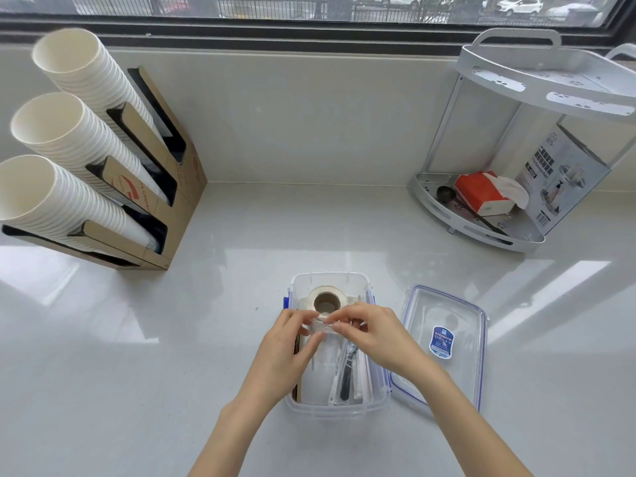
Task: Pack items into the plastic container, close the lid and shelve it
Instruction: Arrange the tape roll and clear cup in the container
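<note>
A clear plastic container (pixel 330 409) with blue latches stands open on the counter in front of me. Inside it lie a roll of tape (pixel 326 297) at the far end, a wrapped black utensil (pixel 347 376) and white flat items. My left hand (pixel 289 349) and my right hand (pixel 373 333) meet over the container, both pinching a small clear plastic item (pixel 321 327). The container's clear lid (pixel 444 342) with a blue sticker lies flat just to the right.
A cardboard holder with three stacks of white paper cups (pixel 69 156) fills the left. At the back right stands a grey two-tier corner rack (pixel 516 215) holding a red tissue pack, a dark scoop and a printed box. A window runs along the back.
</note>
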A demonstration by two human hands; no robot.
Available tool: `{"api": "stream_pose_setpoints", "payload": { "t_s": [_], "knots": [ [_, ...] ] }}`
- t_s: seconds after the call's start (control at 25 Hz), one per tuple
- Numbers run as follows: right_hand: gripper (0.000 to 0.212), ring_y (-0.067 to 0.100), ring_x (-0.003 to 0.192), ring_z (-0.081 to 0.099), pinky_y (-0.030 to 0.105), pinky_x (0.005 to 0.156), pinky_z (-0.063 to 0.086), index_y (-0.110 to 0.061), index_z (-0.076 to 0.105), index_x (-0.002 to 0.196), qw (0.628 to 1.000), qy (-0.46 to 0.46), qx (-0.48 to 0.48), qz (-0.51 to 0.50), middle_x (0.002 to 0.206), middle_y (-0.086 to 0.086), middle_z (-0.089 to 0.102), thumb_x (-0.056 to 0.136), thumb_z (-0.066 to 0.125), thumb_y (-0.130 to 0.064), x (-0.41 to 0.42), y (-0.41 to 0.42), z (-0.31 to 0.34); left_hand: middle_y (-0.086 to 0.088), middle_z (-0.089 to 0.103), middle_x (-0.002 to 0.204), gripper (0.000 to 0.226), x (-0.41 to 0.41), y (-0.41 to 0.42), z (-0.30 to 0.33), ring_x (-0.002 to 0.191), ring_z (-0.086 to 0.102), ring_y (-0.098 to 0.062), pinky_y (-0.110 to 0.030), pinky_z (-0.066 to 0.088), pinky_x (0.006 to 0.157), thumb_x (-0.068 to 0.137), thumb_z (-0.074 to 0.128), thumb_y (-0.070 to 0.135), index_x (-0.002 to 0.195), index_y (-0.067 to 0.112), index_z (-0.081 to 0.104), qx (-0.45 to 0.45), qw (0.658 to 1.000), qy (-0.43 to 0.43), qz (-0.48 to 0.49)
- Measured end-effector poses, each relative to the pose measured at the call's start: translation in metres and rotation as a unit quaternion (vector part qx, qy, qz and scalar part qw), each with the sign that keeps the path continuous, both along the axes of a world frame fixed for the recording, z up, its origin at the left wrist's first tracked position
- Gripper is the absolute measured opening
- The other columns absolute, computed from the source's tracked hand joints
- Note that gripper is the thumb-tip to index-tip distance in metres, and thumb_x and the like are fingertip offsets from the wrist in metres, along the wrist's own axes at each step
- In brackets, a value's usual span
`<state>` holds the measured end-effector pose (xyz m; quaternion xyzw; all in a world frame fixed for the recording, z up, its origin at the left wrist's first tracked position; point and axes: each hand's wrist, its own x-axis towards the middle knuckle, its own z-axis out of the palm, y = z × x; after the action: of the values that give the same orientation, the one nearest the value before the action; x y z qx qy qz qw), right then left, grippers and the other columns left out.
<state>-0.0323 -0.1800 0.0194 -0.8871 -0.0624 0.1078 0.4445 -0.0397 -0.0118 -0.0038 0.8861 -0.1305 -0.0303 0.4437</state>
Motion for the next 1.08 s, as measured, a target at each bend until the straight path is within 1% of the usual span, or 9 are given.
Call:
{"api": "stream_pose_setpoints", "payload": {
  "t_s": [0.08,0.24,0.32,0.4,0.52,0.64,0.76,0.84,1.08],
  "knots": [
    [0.015,0.010,0.064,0.047,0.013,0.062,0.039,-0.028,0.070,0.090,0.999,0.032,0.010,0.005,0.083,0.011,0.068,0.084,0.057,-0.025,-0.002,0.002,-0.007,0.025,0.043,0.088,0.021,0.000,0.001,-0.001,0.086,0.050,-0.003,-0.008,0.036,0.078,0.086,0.053,0.030,0.105,0.023,0.058,0.043,0.999,-0.011,-0.010],
    [0.016,0.003,0.061,0.047,0.012,0.060,0.038,-0.027,0.070,0.091,0.998,0.063,-0.010,0.027,0.064,-0.015,0.056,0.084,0.055,-0.027,-0.005,0.008,-0.021,0.016,0.055,0.105,0.021,-0.002,0.005,-0.011,0.101,0.043,-0.006,-0.019,0.024,0.082,0.088,0.048,0.037,0.105,0.028,0.057,0.142,0.989,-0.023,-0.025],
    [0.018,0.002,0.067,0.049,0.010,0.061,0.037,-0.025,0.070,0.095,0.997,0.069,-0.024,0.034,0.071,-0.016,0.057,0.084,0.055,-0.028,-0.006,0.012,-0.027,0.017,0.057,0.110,0.022,-0.003,0.008,-0.015,0.107,0.041,-0.006,-0.019,0.020,0.082,0.088,0.047,0.038,0.107,0.031,0.056,0.178,0.983,-0.027,-0.027],
    [0.020,0.004,0.073,0.050,0.009,0.063,0.036,-0.023,0.069,0.098,0.996,0.075,-0.034,0.038,0.085,-0.007,0.065,0.085,0.055,-0.027,-0.007,0.015,-0.033,0.018,0.059,0.112,0.024,-0.004,0.008,-0.018,0.110,0.040,-0.007,-0.020,0.016,0.081,0.088,0.046,0.037,0.110,0.032,0.055,0.208,0.977,-0.032,-0.034],
    [0.023,-0.003,0.071,0.050,0.005,0.061,0.035,-0.021,0.068,0.104,0.994,0.082,-0.054,0.048,0.102,-0.001,0.071,0.085,0.054,-0.024,-0.008,0.018,-0.038,0.019,0.060,0.113,0.026,-0.003,0.008,-0.020,0.112,0.038,-0.007,-0.021,0.012,0.078,0.088,0.044,0.038,0.113,0.034,0.053,0.244,0.968,-0.040,-0.045],
    [0.026,-0.001,0.076,0.052,0.004,0.062,0.035,-0.021,0.065,0.109,0.994,0.084,-0.061,0.040,0.107,-0.001,0.070,0.086,0.051,-0.024,-0.006,0.016,-0.038,0.018,0.059,0.111,0.031,-0.002,0.008,-0.020,0.111,0.038,-0.008,-0.023,0.013,0.082,0.088,0.044,0.039,0.118,0.036,0.049,0.245,0.968,-0.036,-0.049],
    [0.028,0.006,0.080,0.055,0.015,0.073,0.042,-0.021,0.063,0.110,0.997,0.059,-0.053,-0.010,0.108,0.002,0.066,0.086,0.049,-0.019,0.000,0.013,-0.034,0.017,0.059,0.108,0.031,0.003,0.008,-0.019,0.108,0.042,-0.007,-0.020,0.014,0.080,0.088,0.045,0.037,0.119,0.035,0.048,0.216,0.975,-0.038,-0.041],
    [0.031,0.010,0.081,0.056,0.020,0.079,0.040,-0.021,0.059,0.113,0.996,0.031,-0.064,-0.045,0.112,0.004,0.058,0.085,0.049,-0.016,0.006,0.010,-0.031,0.015,0.057,0.110,0.030,0.010,0.007,-0.018,0.108,0.043,-0.008,-0.019,0.015,0.079,0.088,0.045,0.035,0.118,0.033,0.049,0.202,0.978,-0.052,-0.026],
    [0.048,0.028,0.105,0.054,0.031,0.086,0.040,-0.021,0.037,0.131,0.987,0.036,-0.148,-0.050,0.126,0.010,0.038,0.085,0.048,-0.013,0.023,0.016,-0.028,0.003,0.037,0.139,0.054,0.038,0.001,-0.024,0.127,0.028,-0.018,-0.031,0.027,0.100,0.085,0.052,0.035,0.134,0.024,0.034,0.223,0.974,-0.034,0.023]
  ]
}}
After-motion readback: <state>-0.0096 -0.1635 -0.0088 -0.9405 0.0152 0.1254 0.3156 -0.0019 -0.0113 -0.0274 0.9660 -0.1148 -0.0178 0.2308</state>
